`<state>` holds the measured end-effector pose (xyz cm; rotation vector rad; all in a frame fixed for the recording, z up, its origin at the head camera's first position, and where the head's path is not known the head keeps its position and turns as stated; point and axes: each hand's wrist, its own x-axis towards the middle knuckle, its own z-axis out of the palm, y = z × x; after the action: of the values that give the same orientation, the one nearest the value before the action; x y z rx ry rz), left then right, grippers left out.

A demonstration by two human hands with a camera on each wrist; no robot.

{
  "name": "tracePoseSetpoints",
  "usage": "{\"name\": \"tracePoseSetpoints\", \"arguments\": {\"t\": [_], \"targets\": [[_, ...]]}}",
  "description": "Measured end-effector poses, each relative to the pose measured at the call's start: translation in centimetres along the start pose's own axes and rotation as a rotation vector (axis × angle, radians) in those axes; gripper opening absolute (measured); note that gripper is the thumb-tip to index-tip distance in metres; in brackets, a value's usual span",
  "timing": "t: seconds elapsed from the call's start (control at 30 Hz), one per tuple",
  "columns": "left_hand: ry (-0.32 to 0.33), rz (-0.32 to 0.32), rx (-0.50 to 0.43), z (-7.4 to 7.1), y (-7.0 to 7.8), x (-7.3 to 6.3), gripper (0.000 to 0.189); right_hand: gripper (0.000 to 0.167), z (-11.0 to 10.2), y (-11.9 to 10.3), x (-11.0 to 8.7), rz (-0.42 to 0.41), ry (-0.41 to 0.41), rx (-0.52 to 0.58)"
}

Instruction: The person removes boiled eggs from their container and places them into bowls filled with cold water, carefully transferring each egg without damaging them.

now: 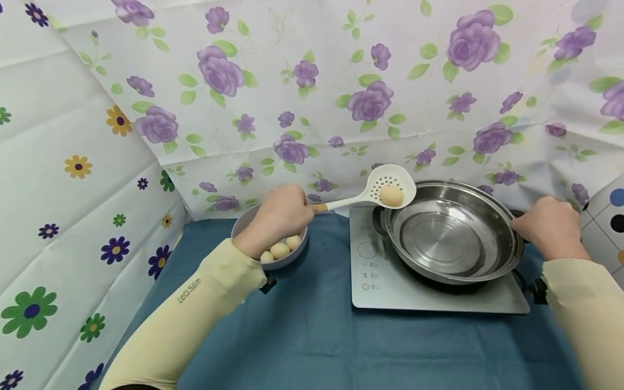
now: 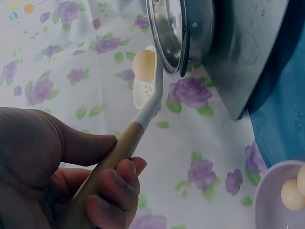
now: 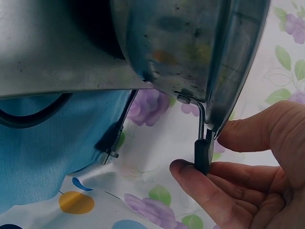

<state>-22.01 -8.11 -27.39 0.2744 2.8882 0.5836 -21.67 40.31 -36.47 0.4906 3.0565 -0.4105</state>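
My left hand (image 1: 284, 216) grips the wooden handle (image 2: 116, 152) of a white skimmer (image 1: 401, 179). One light-brown egg (image 1: 391, 195) lies in its perforated bowl, held up beside the left rim of a wide steel pot (image 1: 443, 238). Below the left forearm, a lavender bowl (image 1: 303, 246) contains several more eggs (image 1: 280, 250), partly hidden by the hand. At the pot's right side, my right hand (image 1: 551, 227) holds the black side handle (image 3: 202, 155), thumb near the rim and fingers underneath. Whether the pot contains water, I cannot tell.
Under the pot is a silver induction cooker (image 1: 368, 287) with touch markings on its left. A blue cloth (image 1: 312, 330) covers the table. Flowered sheeting (image 1: 302, 108) hangs behind. A power plug (image 3: 110, 143) shows near the cooker's edge in the right wrist view.
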Motion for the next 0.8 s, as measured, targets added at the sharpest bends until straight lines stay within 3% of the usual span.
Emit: {"name": "tracePoseSetpoints", "arguments": {"t": [0.3,0.6,0.8], "targets": [[0.049,0.016,0.015,2.0,1.4,1.9,0.045,0.065,-0.1,0.0,0.1,0.006,0.001,-0.014],[0.052,0.029,0.069,3.4,3.6,2.7,0.029,0.066,0.0,0.1,0.2,0.018,-0.004,-0.018],[0.028,0.047,0.05,4.9,5.2,3.3,0.04,0.063,0.0,0.1,0.2,0.011,-0.002,-0.012]]}}
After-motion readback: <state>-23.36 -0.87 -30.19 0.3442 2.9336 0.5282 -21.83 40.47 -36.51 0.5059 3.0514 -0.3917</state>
